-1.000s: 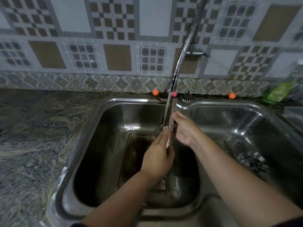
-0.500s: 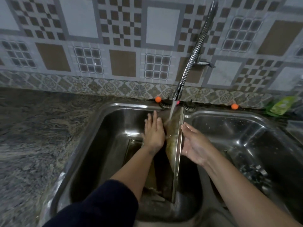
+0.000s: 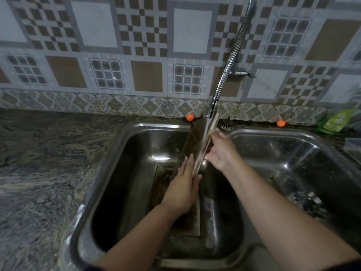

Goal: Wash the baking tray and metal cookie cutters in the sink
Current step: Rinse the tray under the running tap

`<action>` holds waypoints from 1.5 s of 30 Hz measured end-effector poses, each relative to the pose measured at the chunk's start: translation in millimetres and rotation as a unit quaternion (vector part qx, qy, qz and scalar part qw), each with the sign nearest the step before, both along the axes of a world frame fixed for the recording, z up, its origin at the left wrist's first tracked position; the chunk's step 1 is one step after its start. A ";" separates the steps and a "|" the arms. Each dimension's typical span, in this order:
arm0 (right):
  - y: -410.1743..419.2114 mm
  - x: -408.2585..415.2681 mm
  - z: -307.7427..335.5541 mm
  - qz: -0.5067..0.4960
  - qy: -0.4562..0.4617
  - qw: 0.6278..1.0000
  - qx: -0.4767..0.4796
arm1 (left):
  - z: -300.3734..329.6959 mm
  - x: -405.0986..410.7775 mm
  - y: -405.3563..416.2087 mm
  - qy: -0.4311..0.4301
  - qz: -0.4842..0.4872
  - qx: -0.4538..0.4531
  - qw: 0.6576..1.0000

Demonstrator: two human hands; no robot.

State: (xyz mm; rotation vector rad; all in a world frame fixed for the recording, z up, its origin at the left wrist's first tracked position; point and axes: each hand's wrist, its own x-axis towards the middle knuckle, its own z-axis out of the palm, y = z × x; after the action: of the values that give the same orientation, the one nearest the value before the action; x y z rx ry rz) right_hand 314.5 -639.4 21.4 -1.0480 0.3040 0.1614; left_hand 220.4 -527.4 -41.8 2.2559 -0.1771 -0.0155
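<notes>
Patterned brown-and-grey wall tiles [image 3: 144,45] behind a dark granite counter [image 3: 39,163] with a double-bowl steel sink [image 3: 109,159] set in it. Landmark: the flexible spring faucet [image 3: 228,63], hanging down over the divider between the two bowls, water running from its tip.

Baking tray [image 3: 203,147]: held on edge directly under the faucet tip, over the left bowl, top corner reaching about to the spout, stream hitting it. Its surface looks brown and stained.

Right hand [image 3: 220,151]: right of the tray, just below the faucet tip, fingers and thumb curled round the tray's edge, gripping it.

Left hand [image 3: 183,188]: below and left of the faucet tip, fingers straight and flat against the tray's left face, pressing on it; no curl round anything.

Another flat rectangular piece lies on the left bowl floor under the left hand; can't tell what it is.

Metal cookie cutters [image 3: 306,200]: small shiny cluster on the right bowl floor, well right of and below the faucet; blurred, shapes not readable.

Two orange balls [image 3: 189,117] sit on the counter's back edge, one either side of the faucet tip. Green packet [image 3: 334,122] far right of the faucet, against the wall.
</notes>
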 end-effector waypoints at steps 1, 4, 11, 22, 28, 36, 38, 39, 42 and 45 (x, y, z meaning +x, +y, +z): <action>5.6 -0.7 2.7 0.024 -0.012 1.000 -0.003 | 2.5 -0.6 5.5 -0.022 0.014 -0.014 1.000; 15.8 -9.9 7.0 0.095 -0.060 0.990 -0.083 | 8.4 -5.3 20.4 -0.054 0.120 -0.128 0.983; -16.3 -22.5 -46.4 0.099 -0.033 0.904 -0.415 | 3.9 -13.3 50.8 0.044 0.213 -0.351 0.911; -52.0 -48.3 8.9 0.099 -0.043 0.887 -0.449 | -18.7 -1.7 20.1 0.082 0.176 -0.360 0.913; -86.4 -64.1 60.5 0.039 -0.153 0.786 -0.598 | -17.4 19.7 -37.1 0.154 0.070 -0.331 0.928; -188.7 -48.9 75.2 -0.069 -0.146 0.754 -0.636 | -6.1 37.1 -125.4 -0.013 -0.065 0.050 0.997; -212.5 -51.7 64.0 -0.069 -0.147 0.773 -0.613 | -13.5 38.8 -138.9 0.000 -0.103 0.142 0.985; -223.5 -52.8 53.4 -0.069 -0.139 0.773 -0.615 | -17.7 37.8 -143.4 0.011 -0.107 0.174 0.979; -252.8 -53.5 12.4 -0.080 -0.088 0.759 -0.640 | -28.8 34.3 -151.4 0.041 -0.090 0.244 0.965; -269.2 -56.0 -24.4 -0.067 -0.029 0.771 -0.633 | -33.1 30.8 -155.9 0.030 -0.062 0.268 0.961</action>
State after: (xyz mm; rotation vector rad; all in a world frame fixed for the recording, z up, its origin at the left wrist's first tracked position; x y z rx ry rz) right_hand 258.5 -908.6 -3.1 -2.3707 0.4370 -0.2681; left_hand 251.2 -683.4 -74.9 2.7772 -0.3109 -0.2223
